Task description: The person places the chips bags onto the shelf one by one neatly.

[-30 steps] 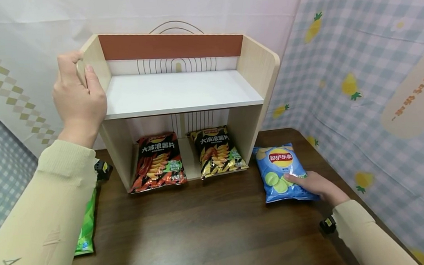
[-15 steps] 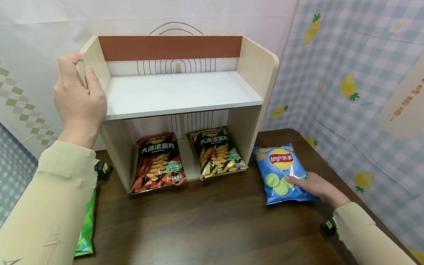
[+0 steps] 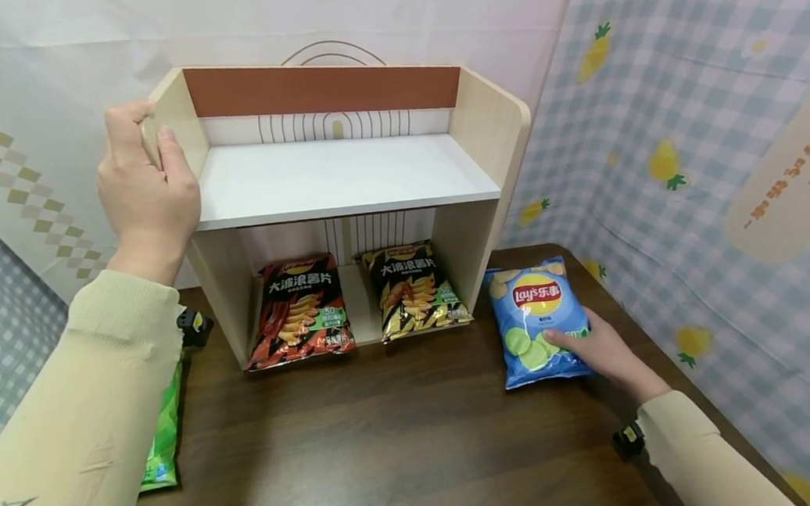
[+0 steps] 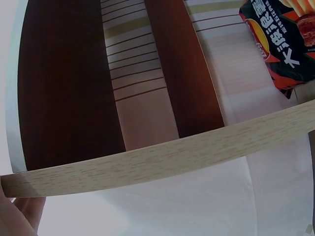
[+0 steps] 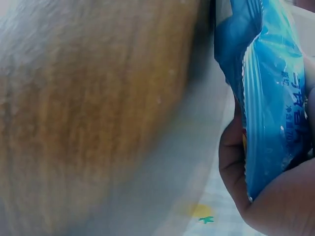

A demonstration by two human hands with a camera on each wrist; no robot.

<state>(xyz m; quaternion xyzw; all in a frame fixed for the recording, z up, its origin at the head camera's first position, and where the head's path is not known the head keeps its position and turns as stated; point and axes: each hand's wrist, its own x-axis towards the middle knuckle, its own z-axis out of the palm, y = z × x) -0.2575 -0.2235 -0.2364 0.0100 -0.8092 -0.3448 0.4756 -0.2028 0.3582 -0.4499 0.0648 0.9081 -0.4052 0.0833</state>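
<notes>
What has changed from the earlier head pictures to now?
The right hand has slightly raised or tilted the glossy blue plastic chip bag, top edge higher. The left hand still grips the pale wooden shelf; the red-black bag and gold-black bag stayed put.

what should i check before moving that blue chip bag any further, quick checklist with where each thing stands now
1. Right hand has hold of the blue bag: ok, thumb on the front, fingers behind.
2. Left hand has hold of the shelf unit: ok, it grips the upper left side panel.
3. Room between the red bag and the gold bag: not ok, the gap looks narrower than the blue bag.
4. Blue bag fully off the table: cannot tell.
5. Green bag in full sight: not ok, the left sleeve covers part of it.
</notes>
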